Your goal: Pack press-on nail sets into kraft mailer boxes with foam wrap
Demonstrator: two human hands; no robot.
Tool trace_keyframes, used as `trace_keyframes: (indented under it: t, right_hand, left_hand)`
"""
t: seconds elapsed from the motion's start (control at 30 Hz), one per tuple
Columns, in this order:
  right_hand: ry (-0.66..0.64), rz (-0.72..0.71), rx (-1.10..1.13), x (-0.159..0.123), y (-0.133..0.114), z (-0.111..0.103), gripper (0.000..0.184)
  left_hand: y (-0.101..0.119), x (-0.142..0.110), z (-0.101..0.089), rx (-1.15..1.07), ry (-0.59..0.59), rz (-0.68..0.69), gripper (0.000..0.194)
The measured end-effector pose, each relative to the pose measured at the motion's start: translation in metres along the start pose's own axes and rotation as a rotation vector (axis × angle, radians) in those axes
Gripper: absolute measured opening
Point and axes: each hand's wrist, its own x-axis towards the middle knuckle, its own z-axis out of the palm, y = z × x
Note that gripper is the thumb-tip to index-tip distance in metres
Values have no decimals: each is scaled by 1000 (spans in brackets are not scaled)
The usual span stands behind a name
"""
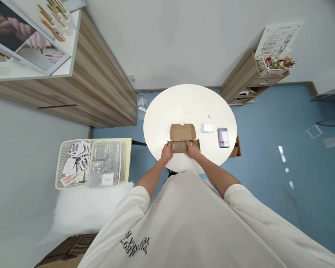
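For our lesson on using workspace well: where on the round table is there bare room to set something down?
Bare: the round table's far side, beyond the open carton; also its left edge, beside the left hand. Crowded: right, with white packet and purple item.

The room is lit brightly and evenly, and only soft shadows are cast. Small white glare spots are reflected on the blue floor [257,149] at the right. The edges are stretched by wide-angle distortion, and the purple item [223,137] is covered with coarse pixel blocks.
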Motion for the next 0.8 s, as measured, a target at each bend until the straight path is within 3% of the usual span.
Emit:
trace_keyframes:
  t: [0.27,0.47,0.8]
  right_hand:
    - [-5,-16,0,6,3,6,101]
    - [-20,-29,10,3,0,1,102]
    - [-83,-19,-52,2,-3,-7,108]
  left_hand:
    - [19,-27,-3,-12,3,265,74]
    - [17,-27,-1,115,-96,276,50]
    - [24,-15,-6,467,-179,299,39]
